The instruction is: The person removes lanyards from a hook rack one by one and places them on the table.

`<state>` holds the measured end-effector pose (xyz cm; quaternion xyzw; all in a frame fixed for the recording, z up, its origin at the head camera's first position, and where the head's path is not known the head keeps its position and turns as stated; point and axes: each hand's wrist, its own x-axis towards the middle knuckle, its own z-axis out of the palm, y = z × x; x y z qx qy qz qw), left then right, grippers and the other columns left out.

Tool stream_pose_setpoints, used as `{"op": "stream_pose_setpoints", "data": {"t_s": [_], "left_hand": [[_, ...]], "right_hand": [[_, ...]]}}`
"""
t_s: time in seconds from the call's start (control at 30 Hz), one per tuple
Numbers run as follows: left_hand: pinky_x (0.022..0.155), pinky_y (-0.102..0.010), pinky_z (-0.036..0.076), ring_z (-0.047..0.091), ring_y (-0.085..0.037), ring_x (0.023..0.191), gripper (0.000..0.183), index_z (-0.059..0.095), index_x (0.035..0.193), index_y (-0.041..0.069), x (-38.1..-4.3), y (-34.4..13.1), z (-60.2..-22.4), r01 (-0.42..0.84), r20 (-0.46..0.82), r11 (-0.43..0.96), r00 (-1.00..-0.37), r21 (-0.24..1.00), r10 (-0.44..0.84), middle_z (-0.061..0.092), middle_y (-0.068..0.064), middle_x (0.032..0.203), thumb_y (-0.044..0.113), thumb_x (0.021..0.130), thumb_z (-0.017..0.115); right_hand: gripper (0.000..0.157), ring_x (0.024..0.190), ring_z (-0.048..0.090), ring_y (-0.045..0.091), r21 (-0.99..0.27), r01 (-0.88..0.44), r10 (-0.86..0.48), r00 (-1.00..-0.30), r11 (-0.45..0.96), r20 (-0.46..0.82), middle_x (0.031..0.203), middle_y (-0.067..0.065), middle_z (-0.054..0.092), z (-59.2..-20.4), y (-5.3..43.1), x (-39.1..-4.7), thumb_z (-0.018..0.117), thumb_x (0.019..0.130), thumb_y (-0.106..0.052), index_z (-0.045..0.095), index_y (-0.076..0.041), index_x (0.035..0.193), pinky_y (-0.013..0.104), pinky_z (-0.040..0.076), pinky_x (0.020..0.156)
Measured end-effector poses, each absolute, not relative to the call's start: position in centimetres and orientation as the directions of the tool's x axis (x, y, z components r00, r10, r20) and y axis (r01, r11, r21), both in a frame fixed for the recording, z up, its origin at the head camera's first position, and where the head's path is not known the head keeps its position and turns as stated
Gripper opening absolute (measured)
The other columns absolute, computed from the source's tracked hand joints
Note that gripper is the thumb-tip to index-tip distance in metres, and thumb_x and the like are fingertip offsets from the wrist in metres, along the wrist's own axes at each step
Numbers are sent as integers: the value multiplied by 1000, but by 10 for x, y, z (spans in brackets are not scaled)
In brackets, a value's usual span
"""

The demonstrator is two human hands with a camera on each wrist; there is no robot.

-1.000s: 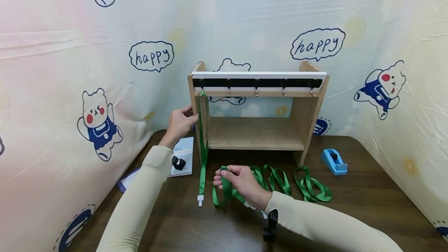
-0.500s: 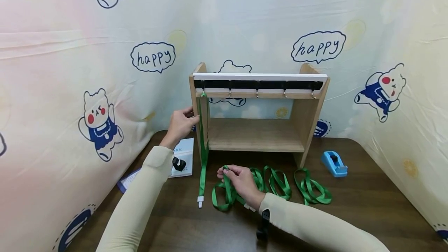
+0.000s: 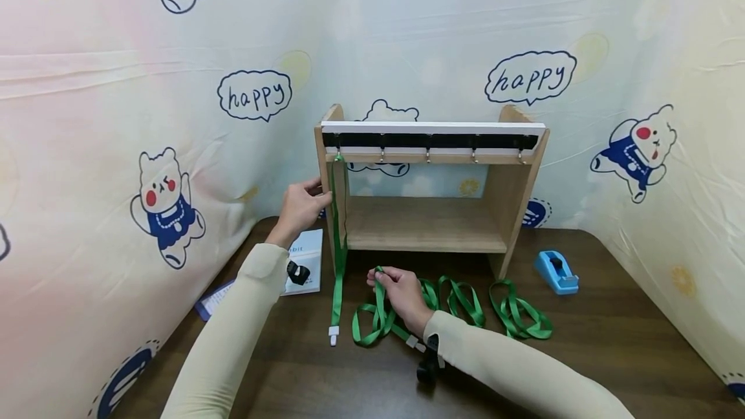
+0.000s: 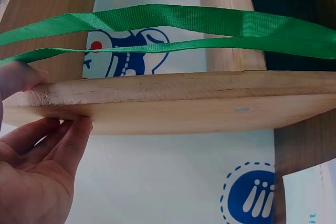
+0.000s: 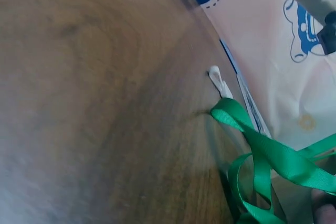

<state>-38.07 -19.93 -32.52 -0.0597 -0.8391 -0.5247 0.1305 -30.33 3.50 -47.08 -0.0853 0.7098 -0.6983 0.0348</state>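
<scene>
In the head view a wooden shelf rack (image 3: 425, 222) carries a row of metal hooks along its top rail. My left hand (image 3: 299, 209) holds the left side panel (image 4: 157, 103), thumb on one face and fingertips on the other. From the leftmost hook hangs a green lanyard (image 3: 338, 277), its white clip dangling low. My right hand (image 3: 404, 293) pinches the top of a second green lanyard (image 3: 380, 299). The lower part of that lanyard lies in loops on the table. The right wrist view shows green strap (image 5: 278, 158) beside the hand, most of which is out of frame.
More green lanyards lie bunched right of my right hand, one coil (image 3: 518, 315) farthest right. A blue tape dispenser (image 3: 556, 271) stands at the table's right. A white booklet (image 3: 305, 257) lies behind my left forearm. Patterned cloth (image 3: 174, 83) surrounds the dark table (image 3: 326, 386).
My right hand has moved slightly back and right, raising the pinched lanyard's top, while its loops have settled on the table. My left hand keeps its hold on the panel.
</scene>
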Motion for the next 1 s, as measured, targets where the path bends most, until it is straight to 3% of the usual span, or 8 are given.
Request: {"op": "stream_pose_setpoints", "data": {"t_s": [0.3, 0.73, 1.0], "left_hand": [[104, -46, 54, 61, -29, 131, 62, 50, 150, 11, -380, -199, -321, 240, 284, 440, -958, 865, -36, 61, -15, 144, 29, 94, 68], [106, -47, 53, 60, -29, 133, 62, 49, 151, 12, -375, -203, -323, 240, 284, 435, -958, 868, -38, 61, -15, 144, 29, 94, 68], [103, -46, 55, 61, -29, 132, 63, 48, 151, 11, -377, -198, -322, 231, 275, 441, -961, 867, -38, 61, -15, 144, 28, 94, 67]], "right_hand": [[26, 108, 75, 21, -995, -63, -126, -991, 82, 53, 116, 11, 77, -474, 34, -318, 61, 102, -22, 75, -10, 120, 30, 61, 89], [34, 110, 74, 25, -996, 18, -171, -985, 89, -33, 119, 15, 76, -476, 37, -317, 59, 103, -25, 70, -4, 128, 28, 58, 77], [36, 113, 72, 30, -999, 39, -164, -986, -15, -36, 126, 23, 70, -478, 38, -323, 62, 101, -15, 65, 3, 132, 36, 62, 90]]}}
